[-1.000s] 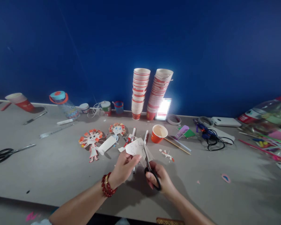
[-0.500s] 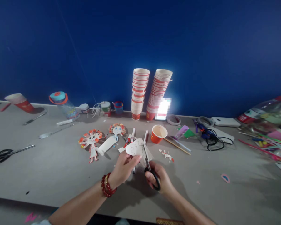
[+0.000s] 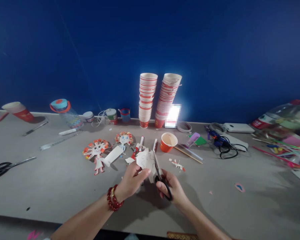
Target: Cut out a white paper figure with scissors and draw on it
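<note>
A piece of white paper (image 3: 145,160) with a wavy drawn outline is pinched in my left hand (image 3: 133,179), thumb on top. My right hand (image 3: 173,188) has its fingers through the black handles of a pair of scissors (image 3: 158,166). The blades point up and away, at the paper's right edge. Beyond my left hand lie two paper dolls with orange-fringed heads, one in a red-edged dress (image 3: 98,161) and one with blue drawing (image 3: 124,139). A rolled white paper strip (image 3: 113,156) rests beside them. Markers (image 3: 155,145) lie partly hidden behind the paper.
Two tall stacks of paper cups (image 3: 146,108) stand against the blue wall. A cut-down orange cup (image 3: 168,142) sits in front, with paper scraps (image 3: 177,165) nearby. A second pair of scissors (image 3: 12,165) lies far left. A glue gun with black cord (image 3: 221,141) is at right.
The paper has turned slightly in my left hand and shifted a little right. The scissors have moved slightly right relative to the table, still at the paper's right edge.
</note>
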Demonstrator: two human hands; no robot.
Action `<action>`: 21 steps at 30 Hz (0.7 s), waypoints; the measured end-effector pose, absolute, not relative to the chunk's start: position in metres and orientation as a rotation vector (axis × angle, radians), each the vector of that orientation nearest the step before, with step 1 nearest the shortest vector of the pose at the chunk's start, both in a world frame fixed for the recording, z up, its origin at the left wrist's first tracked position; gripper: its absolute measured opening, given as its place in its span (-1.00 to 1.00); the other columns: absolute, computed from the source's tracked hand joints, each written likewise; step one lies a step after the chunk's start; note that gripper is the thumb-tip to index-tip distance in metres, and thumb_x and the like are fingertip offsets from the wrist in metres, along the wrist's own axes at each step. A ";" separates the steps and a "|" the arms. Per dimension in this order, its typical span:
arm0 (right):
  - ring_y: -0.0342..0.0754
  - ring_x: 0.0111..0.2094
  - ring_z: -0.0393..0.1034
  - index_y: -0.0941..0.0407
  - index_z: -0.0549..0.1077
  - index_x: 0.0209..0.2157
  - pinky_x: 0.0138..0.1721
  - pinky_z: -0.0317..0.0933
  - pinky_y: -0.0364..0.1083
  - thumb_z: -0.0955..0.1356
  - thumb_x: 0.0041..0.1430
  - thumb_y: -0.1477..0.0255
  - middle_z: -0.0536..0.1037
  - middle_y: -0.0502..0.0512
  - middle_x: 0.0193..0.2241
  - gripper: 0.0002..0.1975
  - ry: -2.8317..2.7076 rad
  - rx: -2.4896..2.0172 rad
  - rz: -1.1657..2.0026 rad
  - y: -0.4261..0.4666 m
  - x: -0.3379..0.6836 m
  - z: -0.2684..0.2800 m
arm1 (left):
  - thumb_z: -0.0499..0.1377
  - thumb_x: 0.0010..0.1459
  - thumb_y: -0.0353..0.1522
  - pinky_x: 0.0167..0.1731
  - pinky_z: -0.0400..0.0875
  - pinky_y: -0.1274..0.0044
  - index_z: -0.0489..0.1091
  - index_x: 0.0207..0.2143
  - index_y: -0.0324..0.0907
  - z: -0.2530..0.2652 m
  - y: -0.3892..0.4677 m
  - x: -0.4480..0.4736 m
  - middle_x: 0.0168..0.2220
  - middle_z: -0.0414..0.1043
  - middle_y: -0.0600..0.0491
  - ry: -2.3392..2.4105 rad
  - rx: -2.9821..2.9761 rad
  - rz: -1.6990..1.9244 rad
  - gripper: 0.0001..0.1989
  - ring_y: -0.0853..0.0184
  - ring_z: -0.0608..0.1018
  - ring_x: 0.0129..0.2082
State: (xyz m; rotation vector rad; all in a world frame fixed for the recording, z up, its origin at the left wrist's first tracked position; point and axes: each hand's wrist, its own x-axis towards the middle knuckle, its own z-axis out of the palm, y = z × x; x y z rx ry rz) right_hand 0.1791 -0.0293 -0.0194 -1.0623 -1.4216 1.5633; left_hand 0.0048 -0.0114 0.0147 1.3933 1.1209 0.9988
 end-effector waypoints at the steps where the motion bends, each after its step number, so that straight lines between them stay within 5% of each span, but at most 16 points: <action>1: -0.25 -0.74 0.12 0.13 0.30 -0.38 -0.73 -0.01 -0.25 0.37 -0.10 -0.17 0.28 -0.12 -0.68 -0.39 -1.428 -1.062 1.561 -0.029 0.179 -0.019 | 0.14 0.09 -0.29 -0.44 0.24 0.58 0.28 -0.55 -0.21 0.015 -0.011 0.004 -0.54 0.26 0.10 1.111 1.414 0.995 -0.78 0.39 0.27 -0.49; 14: -0.23 -0.77 0.08 0.07 0.15 -0.54 -0.70 -0.14 -0.22 0.32 0.01 -0.13 0.24 -0.15 -0.80 -0.45 -1.368 -1.197 1.409 -0.024 0.189 -0.022 | 0.09 0.08 -0.37 -0.21 0.34 0.52 0.43 -0.37 -0.23 0.016 -0.001 -0.005 -0.33 0.47 0.02 0.993 1.438 0.939 -0.85 0.31 0.43 -0.32; 21: -0.16 -0.55 0.24 0.10 0.33 -0.31 -0.57 0.12 -0.19 0.48 -0.06 0.13 0.43 0.02 -0.45 -0.58 -1.152 -1.045 1.394 -0.020 0.196 -0.009 | 0.07 -0.06 -0.44 -0.49 0.21 0.61 0.40 -0.46 -0.25 0.021 0.001 -0.007 -0.51 0.34 0.09 0.789 1.567 0.512 -0.87 0.38 0.33 -0.49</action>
